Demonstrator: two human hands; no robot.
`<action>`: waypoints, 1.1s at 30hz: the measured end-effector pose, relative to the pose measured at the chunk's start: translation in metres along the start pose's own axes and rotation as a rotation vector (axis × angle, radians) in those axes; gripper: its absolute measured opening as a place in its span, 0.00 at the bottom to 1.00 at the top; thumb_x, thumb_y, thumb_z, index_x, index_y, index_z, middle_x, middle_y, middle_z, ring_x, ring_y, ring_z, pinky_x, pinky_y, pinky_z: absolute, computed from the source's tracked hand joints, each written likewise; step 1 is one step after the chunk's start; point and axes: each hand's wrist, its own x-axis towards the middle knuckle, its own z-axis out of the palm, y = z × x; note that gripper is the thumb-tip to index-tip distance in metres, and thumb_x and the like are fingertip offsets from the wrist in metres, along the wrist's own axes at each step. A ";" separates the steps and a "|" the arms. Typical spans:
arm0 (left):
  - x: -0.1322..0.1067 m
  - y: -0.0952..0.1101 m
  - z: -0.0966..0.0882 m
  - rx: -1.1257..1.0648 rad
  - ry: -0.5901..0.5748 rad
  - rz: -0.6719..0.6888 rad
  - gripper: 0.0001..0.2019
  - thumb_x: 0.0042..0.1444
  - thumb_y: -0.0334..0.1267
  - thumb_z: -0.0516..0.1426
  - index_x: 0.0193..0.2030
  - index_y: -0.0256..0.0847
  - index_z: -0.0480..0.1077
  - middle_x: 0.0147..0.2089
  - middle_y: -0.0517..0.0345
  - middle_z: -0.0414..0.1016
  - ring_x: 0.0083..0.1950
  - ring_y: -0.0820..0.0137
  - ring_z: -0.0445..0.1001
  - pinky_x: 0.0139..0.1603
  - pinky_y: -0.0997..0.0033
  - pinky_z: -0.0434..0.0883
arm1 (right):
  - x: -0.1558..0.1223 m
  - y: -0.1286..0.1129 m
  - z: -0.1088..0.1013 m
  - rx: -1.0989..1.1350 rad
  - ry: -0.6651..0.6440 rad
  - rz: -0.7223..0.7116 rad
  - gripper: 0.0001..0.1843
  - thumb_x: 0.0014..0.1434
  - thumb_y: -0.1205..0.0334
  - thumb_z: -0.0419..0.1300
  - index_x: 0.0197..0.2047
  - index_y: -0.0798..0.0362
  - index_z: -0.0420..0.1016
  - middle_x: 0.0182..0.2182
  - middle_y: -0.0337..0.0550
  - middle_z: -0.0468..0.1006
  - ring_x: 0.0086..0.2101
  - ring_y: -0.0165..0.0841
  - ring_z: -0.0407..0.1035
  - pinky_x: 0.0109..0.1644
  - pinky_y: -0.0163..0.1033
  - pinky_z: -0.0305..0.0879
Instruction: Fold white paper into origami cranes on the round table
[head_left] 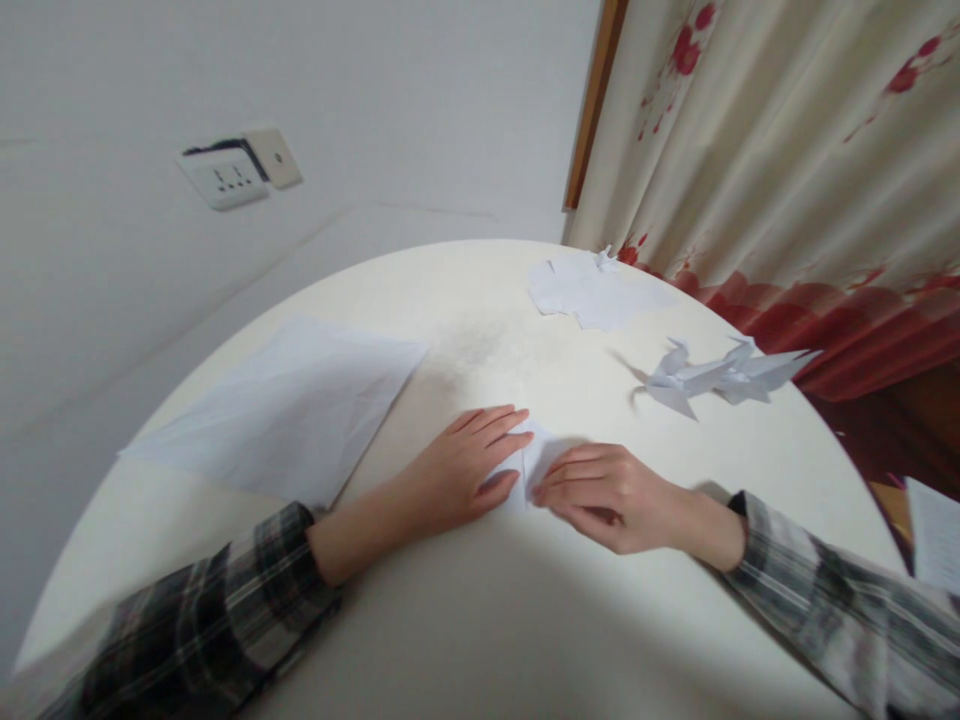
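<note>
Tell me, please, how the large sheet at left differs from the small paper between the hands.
The large sheet looks far bigger than the small paper. The large sheet lies spread open, while the small paper is partly hidden by the left hand and right hand. Both are white and lie on the table.

The left hand (474, 465) lies palm down on the left part of the folded paper (538, 453) with its fingers (514, 441) a little apart, while the right hand (600, 490) rests bent fingers on the right part, and both arms (375, 525) point in toward it.
</note>
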 end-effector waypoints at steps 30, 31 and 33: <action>-0.002 -0.001 0.005 -0.111 -0.030 0.047 0.23 0.54 0.49 0.54 0.54 0.42 0.64 0.62 0.47 0.59 0.64 0.58 0.54 0.62 0.54 0.53 | -0.003 0.021 -0.004 0.091 0.200 0.281 0.09 0.60 0.62 0.54 0.38 0.53 0.75 0.38 0.46 0.78 0.42 0.32 0.71 0.47 0.40 0.69; -0.001 0.000 0.005 -0.100 -0.010 0.056 0.22 0.54 0.49 0.54 0.53 0.41 0.65 0.62 0.45 0.58 0.64 0.57 0.54 0.61 0.53 0.53 | -0.004 0.020 -0.006 0.023 0.185 0.247 0.09 0.60 0.63 0.54 0.39 0.53 0.75 0.39 0.47 0.77 0.43 0.32 0.71 0.47 0.40 0.69; -0.001 0.000 0.004 -0.083 0.033 0.074 0.21 0.54 0.49 0.55 0.51 0.40 0.66 0.61 0.43 0.58 0.63 0.57 0.55 0.61 0.53 0.55 | -0.005 0.020 -0.008 -0.102 0.142 0.189 0.11 0.61 0.65 0.52 0.42 0.53 0.74 0.41 0.48 0.77 0.44 0.32 0.71 0.47 0.40 0.69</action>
